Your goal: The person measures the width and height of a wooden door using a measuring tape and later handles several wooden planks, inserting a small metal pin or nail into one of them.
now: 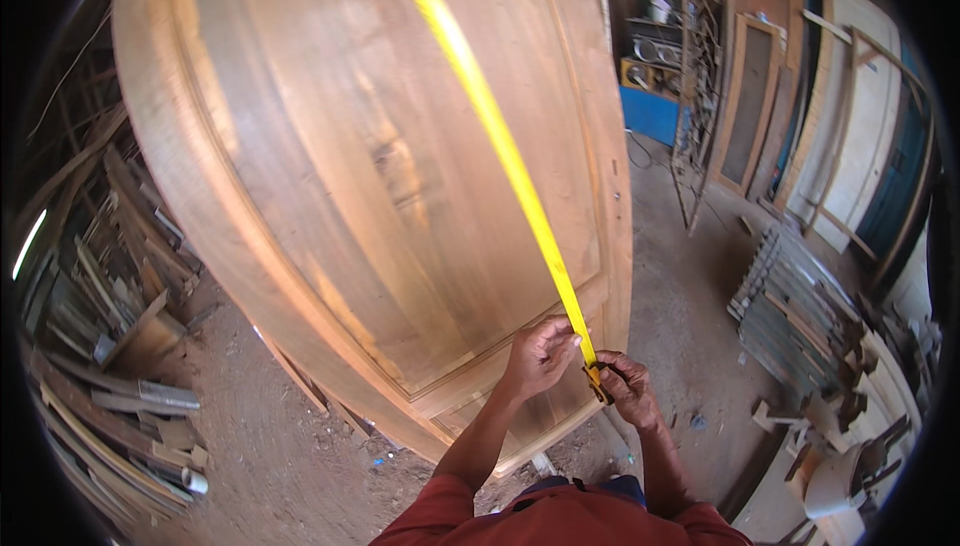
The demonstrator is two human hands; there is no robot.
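A panelled wooden door (330, 146) lies before me, its nearer end by my body. Over it runs the yellow blade (500, 151) of a tape measure, stretched from the far side down to my hands. My right hand (630, 391) is closed round the dark and yellow tape measure case (598, 382) at the door's near right corner. Just left of it, my left hand (541, 354) has its fingers curled in, the tips pinching at the blade's edge. The blade's far end lies beyond the top of the picture.
Timber offcuts (130, 236) are heaped along the left. At right stand a stack of grey slats (795, 296) and more wood scraps (840, 446). Door panels and frames (850, 106) lean against the right wall. A blue cabinet (648, 114) stands at the back.
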